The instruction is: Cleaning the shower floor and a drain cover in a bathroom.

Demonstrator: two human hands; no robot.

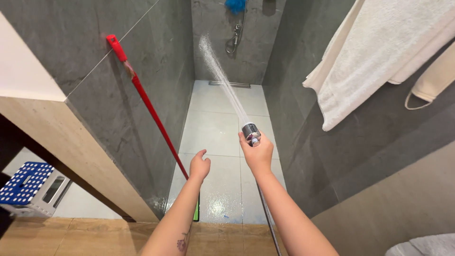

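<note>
My right hand grips a chrome shower head and points it into the shower stall. A jet of water sprays from it up toward the far grey wall. The metal hose runs down under my right forearm. My left hand hovers beside it, fingers loosely apart, holding nothing. A red-handled mop leans on the left wall, close to my left hand.
The white tiled shower floor is wet near the front. A white towel hangs on the right wall. A wall fitting and a blue sponge sit at the back. A blue dotted step stool stands at the left.
</note>
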